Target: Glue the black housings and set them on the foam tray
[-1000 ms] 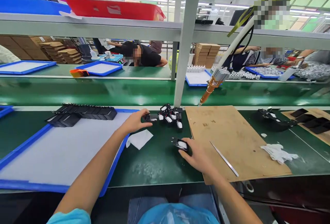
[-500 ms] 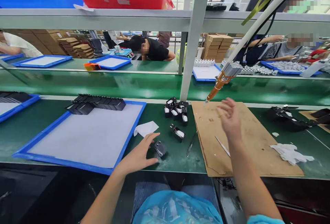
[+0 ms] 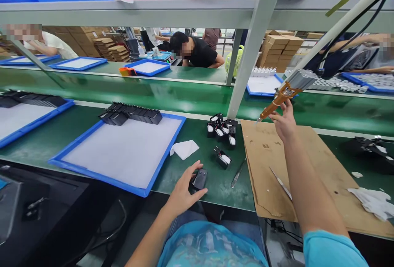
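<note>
My left hand [image 3: 184,191] curls around a black power adapter [image 3: 200,179] on the green bench, thumb at its near side and fingers at its far side. My right hand [image 3: 285,124] is raised, its fingers closed about the lower part of an orange tool [image 3: 273,105] with a thin tip, hung from a slanting white arm. Part of that grip is hidden behind the tool. Beyond the adapter lies an open black adapter case [image 3: 223,158] with white inside and prongs up. Several similar ones form a pile [image 3: 221,129] behind it.
Left stands a blue-rimmed tray [image 3: 147,187] with a row of black adapters [image 3: 132,113]. White paper [image 3: 185,149] and tweezers [image 3: 238,173] lie nearby. Cardboard [image 3: 261,176] under my right arm carries a thin blade-like tool [image 3: 280,183]. A post [image 3: 255,45] rises behind; co-workers sit beyond.
My right hand has moved up to the orange tool and closed on it. My left hand has come in around the adapter, which is turned slightly. The view has swung left.
</note>
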Motion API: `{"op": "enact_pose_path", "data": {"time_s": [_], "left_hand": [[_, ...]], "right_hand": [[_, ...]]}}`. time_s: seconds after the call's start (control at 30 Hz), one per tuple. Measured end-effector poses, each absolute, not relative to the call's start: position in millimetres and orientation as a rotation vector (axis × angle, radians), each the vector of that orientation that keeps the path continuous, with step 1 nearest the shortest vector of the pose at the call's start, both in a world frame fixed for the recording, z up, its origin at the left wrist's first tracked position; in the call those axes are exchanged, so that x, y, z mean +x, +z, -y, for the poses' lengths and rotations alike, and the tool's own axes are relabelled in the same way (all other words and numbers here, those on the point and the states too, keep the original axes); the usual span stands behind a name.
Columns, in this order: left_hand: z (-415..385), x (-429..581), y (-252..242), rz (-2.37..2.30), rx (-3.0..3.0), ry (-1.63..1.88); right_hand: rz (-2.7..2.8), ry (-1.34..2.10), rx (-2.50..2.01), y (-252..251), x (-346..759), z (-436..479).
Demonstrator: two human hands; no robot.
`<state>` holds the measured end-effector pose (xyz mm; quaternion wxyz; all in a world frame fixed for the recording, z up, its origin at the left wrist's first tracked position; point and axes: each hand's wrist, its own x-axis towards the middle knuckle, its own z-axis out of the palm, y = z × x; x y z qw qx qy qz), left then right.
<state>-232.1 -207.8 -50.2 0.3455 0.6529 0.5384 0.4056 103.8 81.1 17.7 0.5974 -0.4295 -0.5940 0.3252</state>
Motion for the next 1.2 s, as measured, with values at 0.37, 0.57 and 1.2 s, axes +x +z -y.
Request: {"op": "enact_pose_path", "data": {"time_s": [0.37, 0.57, 1.2], "left_hand": [[210.8, -224.8, -59.3, -1.583, 1.494, 1.252], [212.9, -211.6, -69.4, -1.936, 1.860, 1.079], [220.5, -210.9, -39.4, -1.912, 1.873, 1.172]], "right_hand": [[1.215, 1.059, -0.907, 22.4, 67.8, 16.9], [1.113, 1.229, -0.648, 32.4, 10.0, 103.9], [0.915, 1.344, -0.365, 48.4, -84.5, 127.7]]}}
